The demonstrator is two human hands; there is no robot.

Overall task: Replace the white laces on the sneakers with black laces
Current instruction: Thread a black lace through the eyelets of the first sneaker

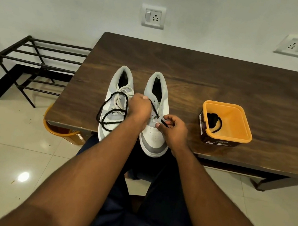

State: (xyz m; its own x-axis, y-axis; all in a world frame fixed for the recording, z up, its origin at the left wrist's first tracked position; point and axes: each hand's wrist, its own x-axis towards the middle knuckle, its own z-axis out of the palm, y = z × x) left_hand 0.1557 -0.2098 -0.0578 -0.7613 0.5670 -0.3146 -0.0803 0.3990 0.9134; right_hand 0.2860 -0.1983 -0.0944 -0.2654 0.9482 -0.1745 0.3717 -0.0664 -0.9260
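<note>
Forearms: both bare arms are reaching from the bottom edge toward the near edge of the dark brown wooden table (pixel 227 82), above dark trousers (pixel 156 221).
Left hand: the left hand (pixel 140 106) is curling over the right-side grey and white leather sneaker (pixel 153 133) and pinching one run of the long black shoelace (pixel 111 110) up near the top eyelets.
Right hand: the right hand (pixel 173 128) is pinching the other tip of that black shoelace between thumb and forefinger, just beside the lowest eyelets.
Right-side sneaker: it is standing toe toward the camera, toe overhanging the table edge; the black lace is running slantwise across its eyelet rows.
Left-side sneaker: the matching grey and white sneaker (pixel 112 124) is sitting just beside the first, wearing loosened white laces (pixel 122 94), with slack loops of the black lace lying over its tongue and toe.
Tub: a square orange plastic tub with a dark label (pixel 240 125) is standing well right of the shoes, holding a bundled second black lace (pixel 214 121).
Surroundings: a black metal rack (pixel 38 64) is standing left of the table; an orange bucket (pixel 63 132) is showing under the table's corner.
</note>
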